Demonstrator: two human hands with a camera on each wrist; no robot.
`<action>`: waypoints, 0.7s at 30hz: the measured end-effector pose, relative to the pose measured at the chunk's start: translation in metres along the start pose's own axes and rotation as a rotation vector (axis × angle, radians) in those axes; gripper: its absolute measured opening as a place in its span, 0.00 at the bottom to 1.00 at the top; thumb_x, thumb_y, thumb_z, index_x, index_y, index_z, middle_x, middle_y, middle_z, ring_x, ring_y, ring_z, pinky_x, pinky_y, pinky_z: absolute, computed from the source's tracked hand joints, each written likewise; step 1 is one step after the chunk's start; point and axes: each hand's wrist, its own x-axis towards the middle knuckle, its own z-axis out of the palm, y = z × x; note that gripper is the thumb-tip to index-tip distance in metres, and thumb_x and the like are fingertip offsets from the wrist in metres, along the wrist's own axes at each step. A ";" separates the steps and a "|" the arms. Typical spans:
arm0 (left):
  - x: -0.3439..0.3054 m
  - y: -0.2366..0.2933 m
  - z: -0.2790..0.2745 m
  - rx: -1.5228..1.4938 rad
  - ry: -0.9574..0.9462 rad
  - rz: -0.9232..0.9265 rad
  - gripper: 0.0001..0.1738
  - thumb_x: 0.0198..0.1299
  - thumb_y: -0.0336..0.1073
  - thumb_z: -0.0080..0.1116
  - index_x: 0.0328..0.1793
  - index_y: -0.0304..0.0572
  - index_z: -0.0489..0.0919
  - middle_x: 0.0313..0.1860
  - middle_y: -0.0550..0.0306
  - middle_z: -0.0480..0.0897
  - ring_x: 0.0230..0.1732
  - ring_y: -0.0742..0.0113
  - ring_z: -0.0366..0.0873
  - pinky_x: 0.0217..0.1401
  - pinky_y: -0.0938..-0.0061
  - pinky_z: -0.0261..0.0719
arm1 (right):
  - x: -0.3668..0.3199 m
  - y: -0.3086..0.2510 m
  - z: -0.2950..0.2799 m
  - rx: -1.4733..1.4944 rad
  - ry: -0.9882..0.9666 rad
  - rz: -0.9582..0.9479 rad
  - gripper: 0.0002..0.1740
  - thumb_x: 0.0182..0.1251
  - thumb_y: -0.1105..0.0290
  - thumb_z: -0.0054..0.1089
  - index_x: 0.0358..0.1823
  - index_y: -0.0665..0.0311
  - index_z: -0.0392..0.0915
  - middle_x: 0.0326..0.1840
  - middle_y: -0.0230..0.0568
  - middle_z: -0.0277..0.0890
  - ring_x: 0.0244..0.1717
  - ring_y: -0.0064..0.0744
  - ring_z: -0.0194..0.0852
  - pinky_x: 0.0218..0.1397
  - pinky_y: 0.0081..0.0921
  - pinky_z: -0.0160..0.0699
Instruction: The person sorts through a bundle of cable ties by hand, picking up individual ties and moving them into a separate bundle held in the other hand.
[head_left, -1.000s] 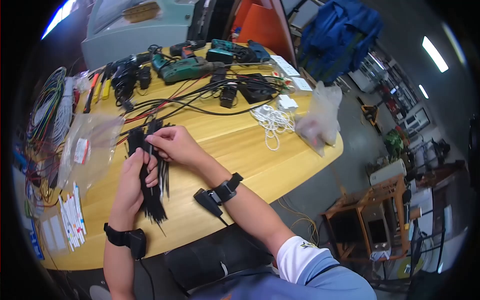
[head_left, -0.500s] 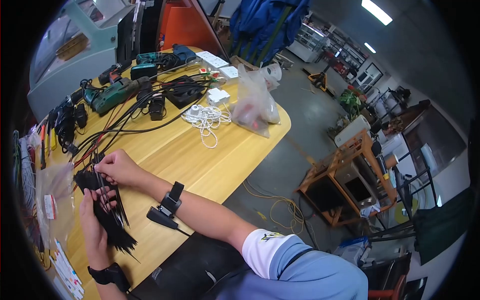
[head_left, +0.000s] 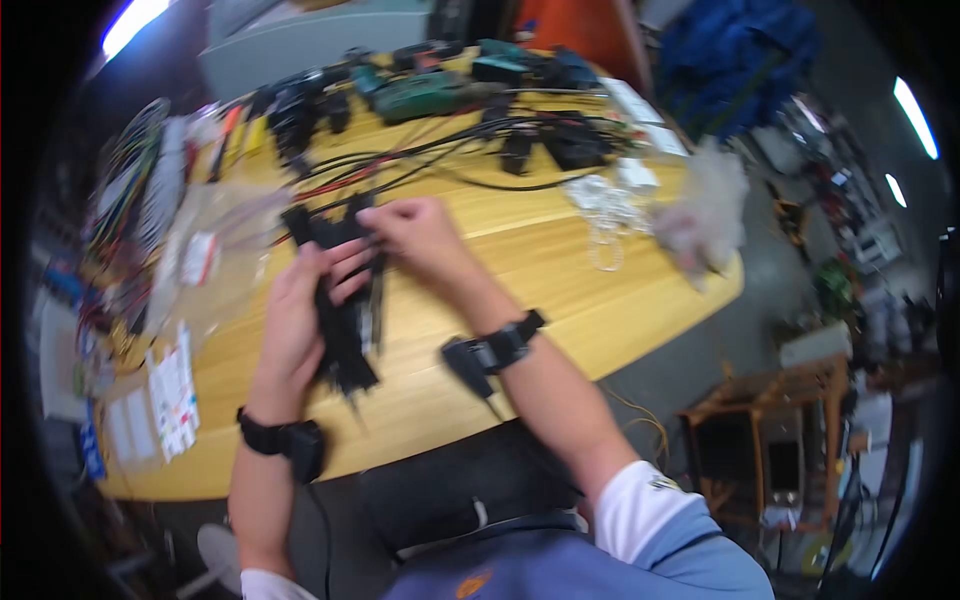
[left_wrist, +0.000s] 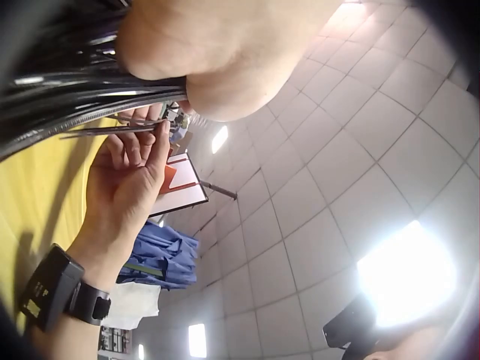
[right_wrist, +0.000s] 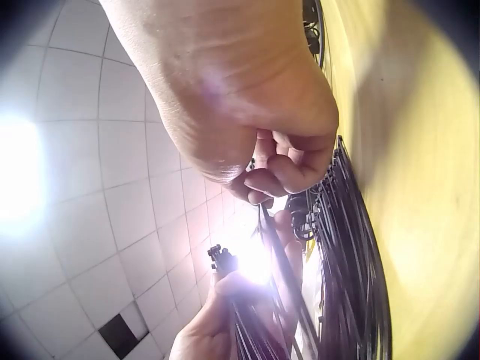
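Observation:
Long thin black cable ties (head_left: 345, 350) form a bundle in my left hand (head_left: 298, 315), low over the table. In the right wrist view the left thumb presses on ties whose small square heads (right_wrist: 221, 259) stick up past it. More black ties (right_wrist: 349, 255) run alongside, next to the tabletop. My right hand (head_left: 425, 240) is just right of the left fingertips, and its thumb and fingers pinch a few tie ends (right_wrist: 264, 214). The left wrist view shows the right hand (left_wrist: 120, 187) across from the bundle, with thin ties at its fingers.
A clear plastic bag (head_left: 215, 265) and white pens (head_left: 175, 390) lie to the left on the wooden table (head_left: 480, 380). Black and red cables (head_left: 450, 155) cross behind the hands, with green power tools (head_left: 420, 95) further back. A beaded white cord (head_left: 605, 215) and a filled bag (head_left: 705, 215) sit at right.
The head view swung right and then back, and is now blurred. Both hands stay close together at the cable ties, with the right hand slightly further from the left fingers.

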 end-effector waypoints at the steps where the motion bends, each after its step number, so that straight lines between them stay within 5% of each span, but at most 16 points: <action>1: 0.000 0.000 -0.002 -0.025 -0.013 0.002 0.26 0.77 0.47 0.41 0.56 0.23 0.73 0.58 0.39 0.79 0.59 0.55 0.80 0.64 0.65 0.78 | 0.000 0.000 -0.001 0.037 -0.012 0.004 0.14 0.64 0.64 0.67 0.28 0.70 0.83 0.19 0.28 0.74 0.19 0.14 0.66 0.21 0.16 0.62; 4: 0.001 0.000 -0.003 -0.036 0.018 -0.014 0.27 0.78 0.47 0.39 0.56 0.22 0.74 0.56 0.39 0.80 0.56 0.57 0.81 0.63 0.66 0.79 | -0.003 -0.006 0.001 0.057 -0.019 0.059 0.11 0.64 0.65 0.70 0.32 0.67 0.83 0.23 0.25 0.74 0.20 0.11 0.62 0.23 0.12 0.57; 7: 0.001 0.002 -0.002 -0.031 0.028 -0.021 0.21 0.77 0.47 0.41 0.38 0.38 0.71 0.58 0.34 0.78 0.60 0.50 0.79 0.65 0.62 0.78 | -0.007 -0.013 0.004 0.040 -0.011 0.069 0.11 0.64 0.65 0.69 0.33 0.67 0.83 0.23 0.24 0.73 0.20 0.11 0.62 0.23 0.12 0.57; 16: 0.003 -0.004 -0.007 -0.058 0.006 -0.016 0.20 0.77 0.47 0.41 0.38 0.38 0.71 0.54 0.38 0.80 0.57 0.51 0.81 0.61 0.62 0.81 | -0.007 -0.014 0.005 0.040 -0.053 0.105 0.12 0.65 0.64 0.69 0.33 0.66 0.82 0.23 0.24 0.72 0.20 0.11 0.62 0.23 0.12 0.57; 19: 0.003 -0.004 -0.005 -0.050 0.005 -0.030 0.28 0.78 0.49 0.37 0.53 0.24 0.75 0.50 0.41 0.83 0.53 0.58 0.83 0.59 0.69 0.81 | -0.007 -0.013 0.005 0.050 -0.086 0.119 0.12 0.65 0.65 0.68 0.34 0.68 0.82 0.23 0.28 0.75 0.19 0.12 0.66 0.20 0.14 0.60; 21: 0.002 -0.003 -0.005 -0.023 0.019 -0.036 0.28 0.78 0.49 0.38 0.53 0.24 0.75 0.50 0.40 0.82 0.52 0.59 0.84 0.58 0.69 0.82 | -0.009 -0.013 0.004 0.062 -0.105 0.131 0.12 0.65 0.65 0.68 0.36 0.69 0.82 0.23 0.28 0.76 0.20 0.12 0.66 0.20 0.13 0.59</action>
